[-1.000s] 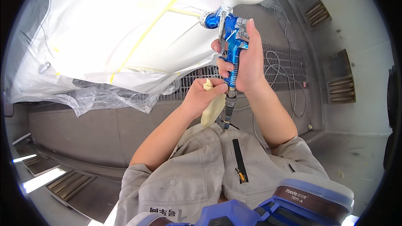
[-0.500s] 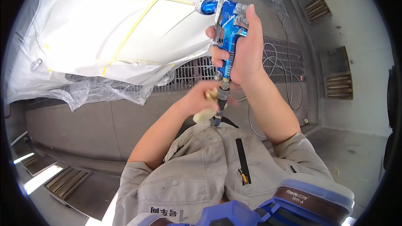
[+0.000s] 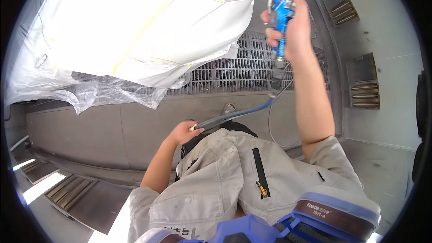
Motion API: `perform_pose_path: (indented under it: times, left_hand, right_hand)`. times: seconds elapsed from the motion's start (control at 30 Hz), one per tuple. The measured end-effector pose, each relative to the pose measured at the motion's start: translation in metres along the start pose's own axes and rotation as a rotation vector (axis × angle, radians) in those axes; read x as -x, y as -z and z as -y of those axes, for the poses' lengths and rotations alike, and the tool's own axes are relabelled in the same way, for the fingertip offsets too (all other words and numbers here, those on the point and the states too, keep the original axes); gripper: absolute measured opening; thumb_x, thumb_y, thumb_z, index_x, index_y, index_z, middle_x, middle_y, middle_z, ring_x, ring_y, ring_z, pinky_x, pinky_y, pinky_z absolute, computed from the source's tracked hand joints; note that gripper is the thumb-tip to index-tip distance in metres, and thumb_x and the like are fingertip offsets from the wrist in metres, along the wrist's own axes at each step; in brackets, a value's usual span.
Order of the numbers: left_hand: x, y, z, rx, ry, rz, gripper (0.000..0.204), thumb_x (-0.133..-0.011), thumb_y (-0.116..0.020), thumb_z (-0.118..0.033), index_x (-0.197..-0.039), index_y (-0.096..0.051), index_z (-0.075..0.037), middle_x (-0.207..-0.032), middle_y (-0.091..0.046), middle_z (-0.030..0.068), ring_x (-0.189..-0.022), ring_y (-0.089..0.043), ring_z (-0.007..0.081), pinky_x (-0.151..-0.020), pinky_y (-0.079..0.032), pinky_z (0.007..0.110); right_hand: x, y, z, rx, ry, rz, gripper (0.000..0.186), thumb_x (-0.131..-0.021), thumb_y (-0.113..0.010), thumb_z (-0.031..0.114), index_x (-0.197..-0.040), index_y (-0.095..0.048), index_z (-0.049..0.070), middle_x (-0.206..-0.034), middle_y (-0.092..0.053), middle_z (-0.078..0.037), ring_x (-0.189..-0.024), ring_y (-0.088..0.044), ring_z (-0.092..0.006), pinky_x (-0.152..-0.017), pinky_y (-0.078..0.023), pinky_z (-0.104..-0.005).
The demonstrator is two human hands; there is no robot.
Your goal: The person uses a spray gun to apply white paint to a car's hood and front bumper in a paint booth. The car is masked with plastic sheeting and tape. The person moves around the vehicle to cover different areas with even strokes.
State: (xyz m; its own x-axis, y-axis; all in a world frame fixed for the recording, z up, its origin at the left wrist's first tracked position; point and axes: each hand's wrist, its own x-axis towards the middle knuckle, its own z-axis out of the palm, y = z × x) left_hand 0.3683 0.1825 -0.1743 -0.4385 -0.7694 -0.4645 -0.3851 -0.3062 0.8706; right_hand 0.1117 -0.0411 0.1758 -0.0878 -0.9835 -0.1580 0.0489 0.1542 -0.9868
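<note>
My right hand (image 3: 300, 33) is wrapped round the handle of a blue spray gun (image 3: 281, 11), held out at the upper right with the arm stretched forward. Part of a white cup on the gun shows at the top edge. From the bottom of the handle a blue-grey air hose (image 3: 243, 112) curves down and left across my front. Close to my waist, my left hand (image 3: 181, 133) grips that hose with closed fingers. A small cream-coloured thing (image 3: 192, 128) peeks out between those fingers; its kind is unclear.
A large form under white sheeting (image 3: 189, 31), with yellow tape and clear plastic film (image 3: 121, 91), fills the upper left. Below it runs a metal floor grating (image 3: 211, 78). A thin grey cable (image 3: 270, 128) loops on the floor. My respirator (image 3: 337, 209) shows at the lower edge.
My right hand has carried the spray gun up and to the right. My left hand has left the gun's hose fitting, moved down and left, and now holds the hose.
</note>
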Motion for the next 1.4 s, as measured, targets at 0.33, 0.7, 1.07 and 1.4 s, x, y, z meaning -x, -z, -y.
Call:
perform_pose_path:
  times: [0.33, 0.7, 1.07, 1.4]
  left_hand:
    - [0.085, -0.015, 0.026, 0.022, -0.07, -0.263, 0.036, -0.105, -0.06, -0.027, -0.079, -0.058, -0.004, -0.071, -0.053, -0.0019, -0.07, -0.048, 0.0109, -0.065, -0.043, 0.031]
    - [0.118, 0.02, 0.0, -0.151, 0.013, -0.392, 0.044, -0.1, -0.062, -0.038, -0.076, -0.054, -0.003, -0.071, -0.056, 0.0193, -0.067, -0.054, 0.0393, -0.064, -0.045, 0.046]
    - [0.143, 0.038, 0.039, 0.09, 0.048, -0.466, 0.048, -0.106, -0.056, -0.039, -0.075, -0.057, -0.003, -0.063, -0.052, 0.0085, -0.062, -0.047, 0.0192, -0.061, -0.044, 0.037]
    - [0.16, 0.03, 0.065, 0.201, 0.014, -0.532, 0.046, -0.107, -0.058, -0.037, -0.075, -0.053, -0.005, -0.064, -0.048, 0.0012, -0.063, -0.044, 0.0134, -0.06, -0.041, 0.033]
  right_hand:
    - [0.019, -0.025, -0.033, -0.23, -0.045, 0.41, 0.069, -0.104, -0.027, 0.07, -0.108, -0.059, 0.01, -0.083, -0.061, -0.009, -0.042, -0.034, -0.0084, -0.036, -0.03, -0.0255]
    - [0.041, -0.021, -0.053, -0.294, -0.101, 0.436, 0.07, -0.102, -0.028, 0.073, -0.1, -0.057, 0.009, -0.075, -0.061, -0.006, -0.04, -0.037, -0.0092, -0.035, -0.032, -0.0273]
    - [0.084, -0.052, -0.102, -0.192, 0.042, 0.044, 0.078, -0.104, -0.025, 0.073, -0.087, -0.059, 0.005, -0.074, -0.057, -0.004, -0.042, -0.04, -0.0106, -0.038, -0.034, -0.0276]
    - [0.093, -0.094, -0.108, -0.105, 0.088, 0.185, 0.07, -0.106, -0.025, 0.068, -0.107, -0.057, 0.006, -0.082, -0.06, -0.007, -0.043, -0.04, -0.0103, -0.038, -0.035, -0.027]
